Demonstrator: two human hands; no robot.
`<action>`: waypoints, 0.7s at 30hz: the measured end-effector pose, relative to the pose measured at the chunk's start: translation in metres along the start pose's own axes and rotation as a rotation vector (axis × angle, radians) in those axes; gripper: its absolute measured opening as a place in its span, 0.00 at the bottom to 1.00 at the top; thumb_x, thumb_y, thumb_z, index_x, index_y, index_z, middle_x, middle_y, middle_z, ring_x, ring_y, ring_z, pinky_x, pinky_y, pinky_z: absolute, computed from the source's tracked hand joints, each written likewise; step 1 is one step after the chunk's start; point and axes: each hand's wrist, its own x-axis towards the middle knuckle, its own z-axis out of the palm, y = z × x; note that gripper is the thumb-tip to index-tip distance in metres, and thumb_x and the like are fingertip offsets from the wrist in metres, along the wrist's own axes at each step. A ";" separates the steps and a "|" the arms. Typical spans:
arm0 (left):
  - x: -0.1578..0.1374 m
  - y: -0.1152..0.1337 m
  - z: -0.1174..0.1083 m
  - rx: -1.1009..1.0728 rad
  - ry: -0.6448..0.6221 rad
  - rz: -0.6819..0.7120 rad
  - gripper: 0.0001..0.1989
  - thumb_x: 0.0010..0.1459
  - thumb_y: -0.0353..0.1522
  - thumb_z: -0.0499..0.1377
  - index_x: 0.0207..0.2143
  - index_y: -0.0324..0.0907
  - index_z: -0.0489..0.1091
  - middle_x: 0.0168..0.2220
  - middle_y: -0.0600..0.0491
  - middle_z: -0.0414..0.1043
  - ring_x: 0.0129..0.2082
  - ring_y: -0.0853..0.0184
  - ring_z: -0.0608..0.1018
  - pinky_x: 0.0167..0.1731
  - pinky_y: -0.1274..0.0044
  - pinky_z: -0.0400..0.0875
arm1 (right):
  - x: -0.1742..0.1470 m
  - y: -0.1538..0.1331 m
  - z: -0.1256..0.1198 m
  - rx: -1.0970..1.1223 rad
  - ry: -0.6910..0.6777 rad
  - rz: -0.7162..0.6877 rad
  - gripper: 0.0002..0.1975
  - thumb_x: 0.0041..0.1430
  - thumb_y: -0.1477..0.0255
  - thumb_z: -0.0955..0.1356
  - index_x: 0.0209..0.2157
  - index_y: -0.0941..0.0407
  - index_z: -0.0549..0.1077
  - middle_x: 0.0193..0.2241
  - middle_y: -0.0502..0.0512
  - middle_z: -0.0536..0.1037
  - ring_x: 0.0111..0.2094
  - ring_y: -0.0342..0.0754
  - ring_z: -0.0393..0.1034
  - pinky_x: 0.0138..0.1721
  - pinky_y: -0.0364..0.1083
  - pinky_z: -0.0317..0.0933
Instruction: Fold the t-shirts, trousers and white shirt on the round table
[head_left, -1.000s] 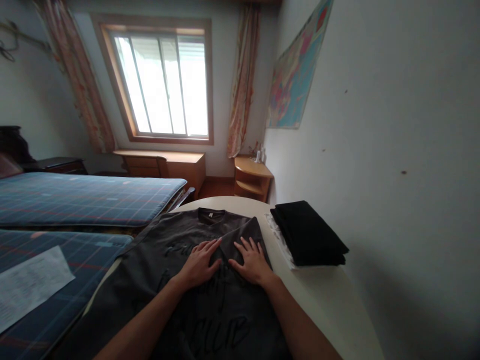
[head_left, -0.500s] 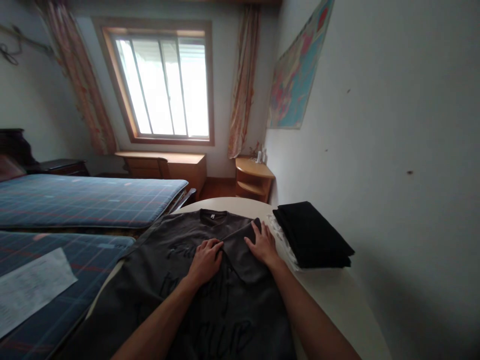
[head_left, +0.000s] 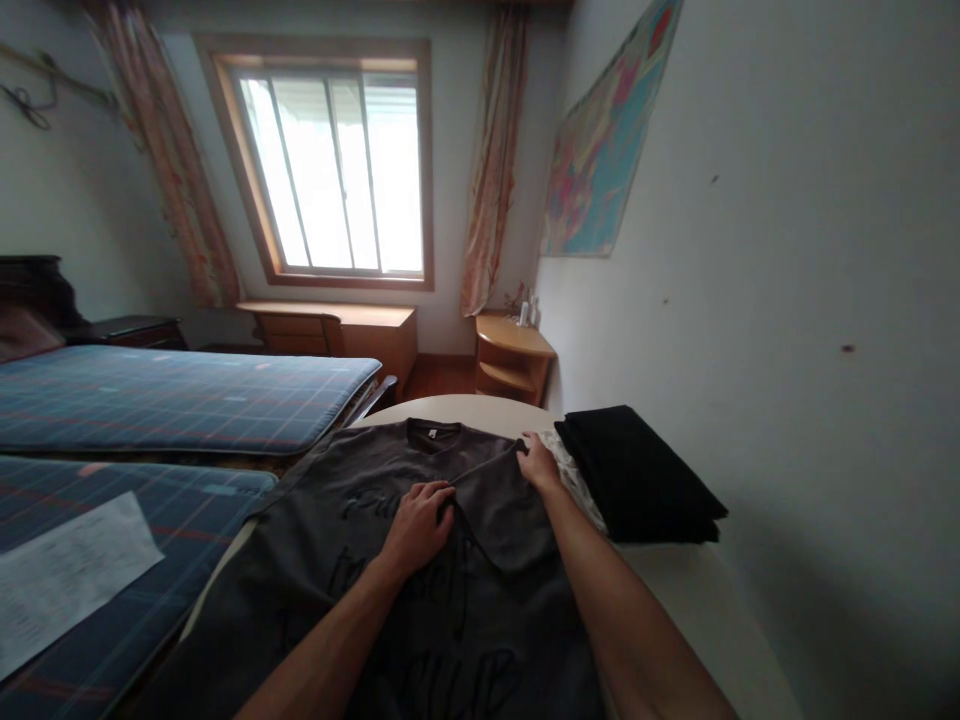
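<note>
A dark grey T-shirt (head_left: 360,560) with dark lettering across its front lies spread out, its neckline at the far side. One sleeve is folded inward over the chest. My left hand (head_left: 420,525) rests on the shirt with its fingers together, closed on the inner end of that folded sleeve. At the right shoulder edge of the shirt, my right hand (head_left: 540,462) pinches the cloth between thumb and fingers. The shirt's lower part runs out of view beneath my forearms.
A stack of folded black clothes (head_left: 641,475) sits on white cloth (head_left: 574,475) at the right of the round pale table (head_left: 457,405), close to the wall (head_left: 795,250). Left are mattresses (head_left: 187,395) with a paper sheet (head_left: 75,575). Wooden furniture (head_left: 514,335) stands beyond.
My right hand has gone from lying with spread fingers on the folded sleeve to pinching the shoulder edge. My left hand stays at the sleeve's inner end. The view has shifted slightly.
</note>
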 end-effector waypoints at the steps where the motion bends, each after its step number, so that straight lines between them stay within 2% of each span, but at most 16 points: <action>1: 0.001 0.000 -0.001 -0.018 -0.001 0.002 0.17 0.62 0.33 0.55 0.53 0.44 0.73 0.56 0.50 0.72 0.57 0.57 0.70 0.59 0.64 0.64 | 0.002 -0.001 -0.001 -0.004 0.003 -0.003 0.23 0.61 0.74 0.65 0.58 0.54 0.66 0.47 0.58 0.79 0.47 0.50 0.74 0.47 0.44 0.63; 4: 0.004 -0.001 -0.008 -0.074 -0.051 -0.005 0.20 0.62 0.38 0.55 0.56 0.45 0.71 0.59 0.49 0.69 0.58 0.57 0.70 0.60 0.65 0.63 | 0.011 -0.005 -0.005 -0.018 0.036 -0.007 0.21 0.61 0.75 0.64 0.56 0.53 0.69 0.46 0.58 0.78 0.46 0.50 0.74 0.46 0.45 0.63; 7: 0.006 -0.003 -0.015 -0.071 -0.173 -0.018 0.24 0.62 0.41 0.56 0.59 0.43 0.68 0.63 0.45 0.63 0.61 0.55 0.69 0.61 0.65 0.62 | 0.023 -0.008 -0.013 -0.031 0.089 -0.016 0.20 0.64 0.74 0.61 0.56 0.53 0.68 0.50 0.60 0.75 0.49 0.51 0.71 0.48 0.46 0.62; 11: 0.003 -0.002 -0.013 0.030 -0.286 -0.050 0.31 0.62 0.46 0.55 0.66 0.48 0.59 0.68 0.46 0.53 0.67 0.46 0.57 0.62 0.55 0.56 | 0.033 -0.009 -0.015 -0.059 0.129 -0.019 0.22 0.66 0.74 0.59 0.60 0.55 0.65 0.53 0.63 0.71 0.52 0.53 0.69 0.50 0.47 0.61; 15: -0.006 0.002 0.001 0.114 -0.238 -0.039 0.31 0.63 0.47 0.53 0.67 0.52 0.56 0.70 0.48 0.49 0.69 0.42 0.48 0.63 0.49 0.45 | 0.026 -0.011 -0.003 -0.103 0.108 -0.045 0.28 0.63 0.70 0.64 0.64 0.58 0.59 0.57 0.67 0.68 0.55 0.56 0.67 0.53 0.49 0.59; 18: -0.010 0.002 0.007 0.129 -0.191 -0.015 0.31 0.63 0.46 0.53 0.67 0.54 0.55 0.70 0.50 0.49 0.69 0.44 0.48 0.64 0.50 0.44 | 0.010 -0.016 0.006 -0.138 0.102 -0.088 0.27 0.65 0.67 0.63 0.65 0.55 0.60 0.64 0.64 0.61 0.61 0.58 0.58 0.59 0.52 0.53; 21: -0.010 0.002 0.006 0.127 -0.176 -0.003 0.31 0.62 0.47 0.53 0.66 0.54 0.56 0.70 0.51 0.50 0.69 0.45 0.49 0.65 0.51 0.44 | -0.012 -0.021 0.010 -0.166 0.077 -0.094 0.27 0.66 0.62 0.61 0.64 0.55 0.62 0.66 0.63 0.59 0.64 0.59 0.53 0.62 0.57 0.48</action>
